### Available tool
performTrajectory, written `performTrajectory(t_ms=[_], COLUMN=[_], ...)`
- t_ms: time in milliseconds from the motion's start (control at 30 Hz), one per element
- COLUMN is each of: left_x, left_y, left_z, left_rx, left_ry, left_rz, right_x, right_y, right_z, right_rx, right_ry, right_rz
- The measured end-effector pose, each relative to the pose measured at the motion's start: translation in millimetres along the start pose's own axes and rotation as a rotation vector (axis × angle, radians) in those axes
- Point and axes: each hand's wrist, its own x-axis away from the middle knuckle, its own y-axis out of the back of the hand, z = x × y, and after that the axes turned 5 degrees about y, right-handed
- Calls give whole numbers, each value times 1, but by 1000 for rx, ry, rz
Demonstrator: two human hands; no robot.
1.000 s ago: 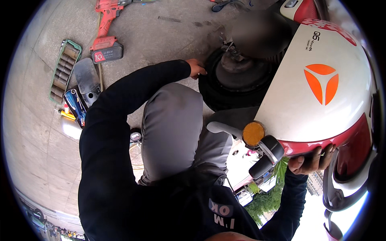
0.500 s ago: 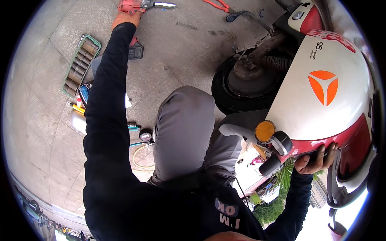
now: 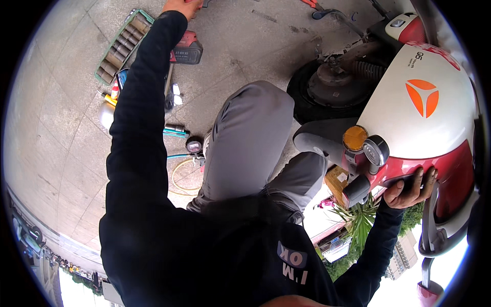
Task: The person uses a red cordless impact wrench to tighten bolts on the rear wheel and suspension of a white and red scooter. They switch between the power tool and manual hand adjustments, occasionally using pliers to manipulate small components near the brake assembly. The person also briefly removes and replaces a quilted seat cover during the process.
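Note:
At the top edge my left hand [image 3: 183, 7] is closed, partly cut off by the picture's rim. Below it shows the red and black battery base [image 3: 187, 51] of a cordless impact wrench whose upper body is out of view. My right hand [image 3: 411, 188] grips the lower edge of the red body panel [image 3: 419, 166] of a white and red scooter [image 3: 399, 120], thumb apart from the fingers. Near that hand are a round lamp [image 3: 376, 150] and an orange reflector [image 3: 355, 138]. The scooter's black wheel [image 3: 302, 97] and coil spring [image 3: 369, 69] show beyond my knees.
On the paved floor lie a green tray of sockets [image 3: 105, 78], a yellow-handled tool [image 3: 110, 99], a pressure gauge [image 3: 194, 145] with a yellow hose [image 3: 175, 179], and red-handled pliers [image 3: 309, 3]. A potted plant [image 3: 362, 222] stands past my right forearm.
My left hand has gone to the top edge, taking the wrench's upper body out of view. The whole view has shifted. My right hand keeps its hold on the panel.

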Motion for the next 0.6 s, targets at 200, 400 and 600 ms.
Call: performTrajectory(t_ms=[200,400,600], left_x=[231,328,375], left_y=[156,222,274], left_z=[-59,-36,48], left_rx=[286,446,386], left_ry=[-49,-20,272], left_rz=[170,99,-517], right_x=[-67,-218,-256], right_y=[39,-68,-198], right_z=[88,258,295], right_rx=[-611,-1091,-1001], right_ry=[-251,30,238], right_rz=[-11,239,548])
